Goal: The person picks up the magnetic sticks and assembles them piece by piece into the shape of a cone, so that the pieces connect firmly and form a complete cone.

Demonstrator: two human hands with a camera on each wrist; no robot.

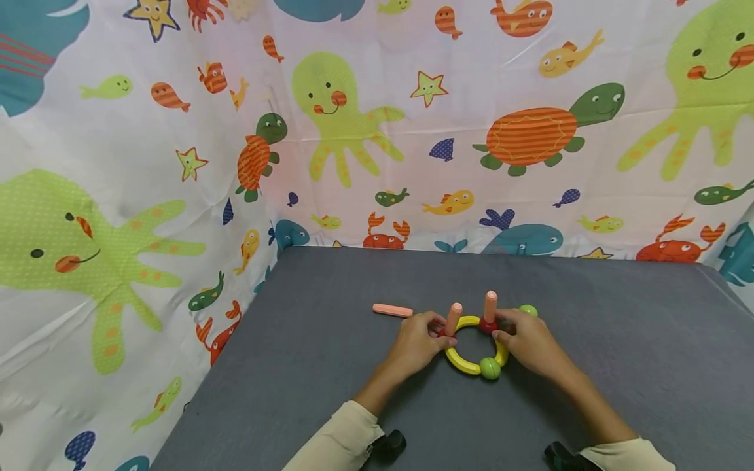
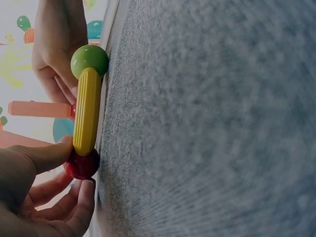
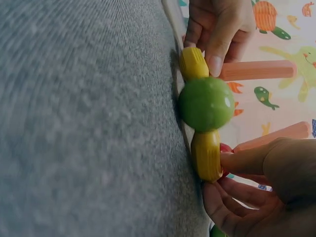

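On the grey table lies a ring of yellow curved rods (image 1: 465,364) joined by balls. A green ball (image 1: 490,368) forms its near side; one red ball (image 1: 488,325) sits at the far right. Pink sticks (image 1: 491,307) rise from the two red balls, the left one (image 1: 453,319) tilted slightly. My left hand (image 1: 417,341) pinches the left red ball (image 2: 82,164) between thumb and fingers. My right hand (image 1: 533,343) grips the ring's right side, thumb and fingers at the end of a yellow curved rod (image 3: 206,155).
A loose pink stick (image 1: 393,310) lies on the table (image 1: 306,353) beyond my left hand. Another green ball (image 1: 528,310) shows just behind my right hand. A cloth printed with sea animals (image 1: 365,216) hangs along the table's back and left side.
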